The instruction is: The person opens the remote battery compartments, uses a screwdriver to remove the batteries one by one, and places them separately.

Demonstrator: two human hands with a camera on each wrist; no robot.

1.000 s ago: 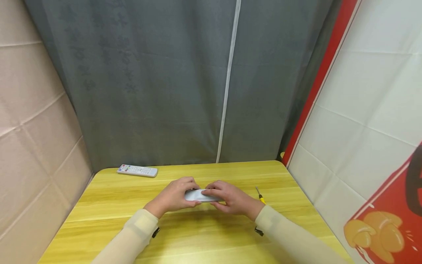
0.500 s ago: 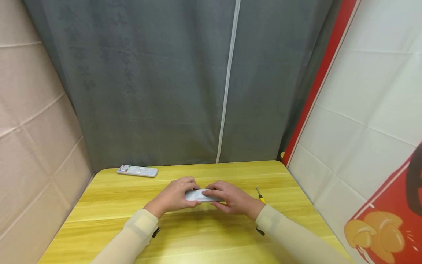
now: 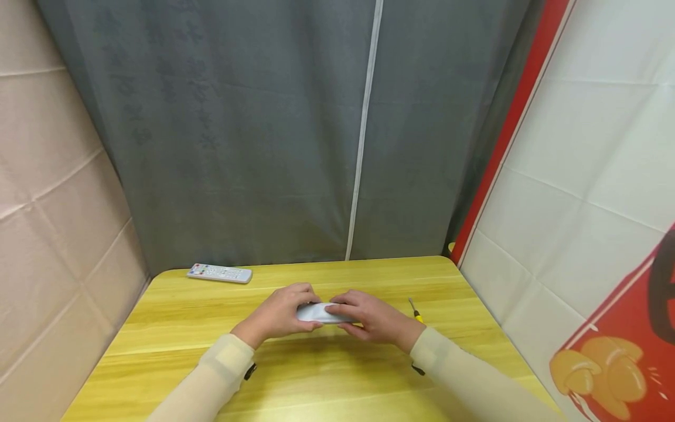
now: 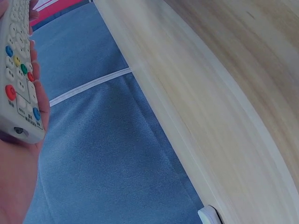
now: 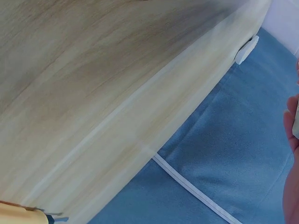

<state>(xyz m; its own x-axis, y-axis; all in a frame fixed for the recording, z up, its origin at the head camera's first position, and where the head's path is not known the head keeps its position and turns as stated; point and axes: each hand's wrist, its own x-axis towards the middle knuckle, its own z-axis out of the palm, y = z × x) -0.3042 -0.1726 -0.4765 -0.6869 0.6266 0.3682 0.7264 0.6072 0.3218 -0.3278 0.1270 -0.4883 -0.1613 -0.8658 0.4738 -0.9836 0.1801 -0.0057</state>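
Over the middle of the table, a pale grey remote control (image 3: 313, 313) is held lengthwise between both hands, its plain back facing me in the head view. My left hand (image 3: 282, 315) grips its left end, thumb below and fingers over the top. Its other end is in my right hand (image 3: 369, 316), with a finger lying across the back. The left wrist view shows the button side of this remote control (image 4: 21, 74), with coloured buttons, and fingers behind it. In the right wrist view only part of the right hand (image 5: 292, 182) shows, at the right edge.
A second grey remote control (image 3: 220, 273) lies buttons up at the back left of the yellow wood-grain table (image 3: 316, 381). To the right of my right hand lies a screwdriver (image 3: 416, 312) with a yellow handle. A grey curtain (image 3: 253, 146) hangs behind the table.
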